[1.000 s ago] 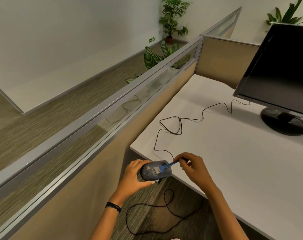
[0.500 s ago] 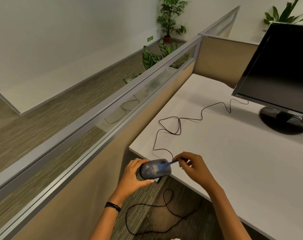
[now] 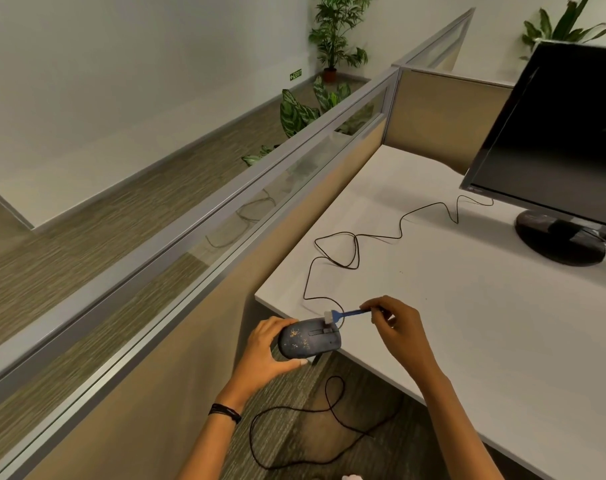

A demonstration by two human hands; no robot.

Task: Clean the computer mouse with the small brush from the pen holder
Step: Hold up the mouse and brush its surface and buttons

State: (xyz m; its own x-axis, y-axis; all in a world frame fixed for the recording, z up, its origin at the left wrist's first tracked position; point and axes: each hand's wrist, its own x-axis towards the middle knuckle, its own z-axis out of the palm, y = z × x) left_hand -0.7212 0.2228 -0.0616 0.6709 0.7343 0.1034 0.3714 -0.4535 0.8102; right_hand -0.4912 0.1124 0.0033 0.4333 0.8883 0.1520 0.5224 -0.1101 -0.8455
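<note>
Here left hand holds speckled mouse, right hand pinching brush

One sign to call here: a small green exit sign sits low on the white wall, just left of the potted plant in the far corner. White letters on it read "EXIT", with a small arrow ahead of the word pointing left. And that is the lot for legible text. The monitor, off to the right of that potted plant, shows a dark screen with nothing on it, and any mark on its lower frame is too small to make out. The mouse, well below the sign in view, carries only yellowish specks, no readable lettering.
</note>
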